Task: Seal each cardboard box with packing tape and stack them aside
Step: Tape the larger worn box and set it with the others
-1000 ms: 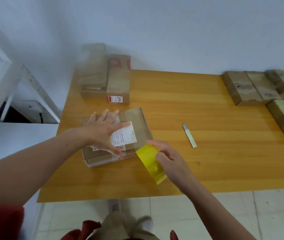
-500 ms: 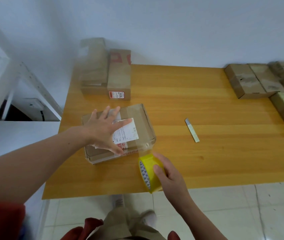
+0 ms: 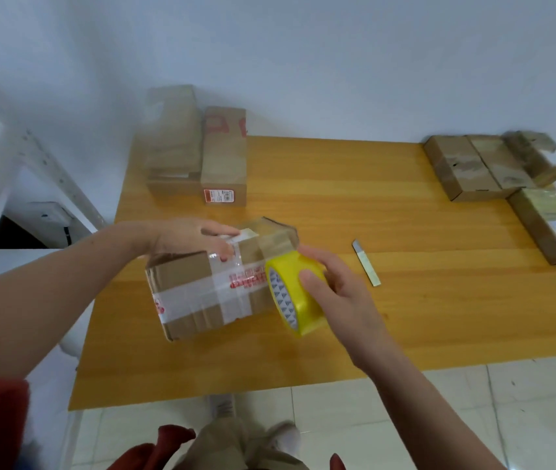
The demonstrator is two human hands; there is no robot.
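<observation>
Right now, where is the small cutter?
Head view: the small cutter lies on the table, just right of the right hand holding the yellow tape roll.

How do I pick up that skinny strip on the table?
Come from above and pinch the thin strip across its long edges near the middle; it lies flat on the table, and its grey far end may be a blade.

just one head-worn cam, wide-angle, looking forward and down, pretty close over the tabletop (image 3: 337, 205), hands in frame
</observation>
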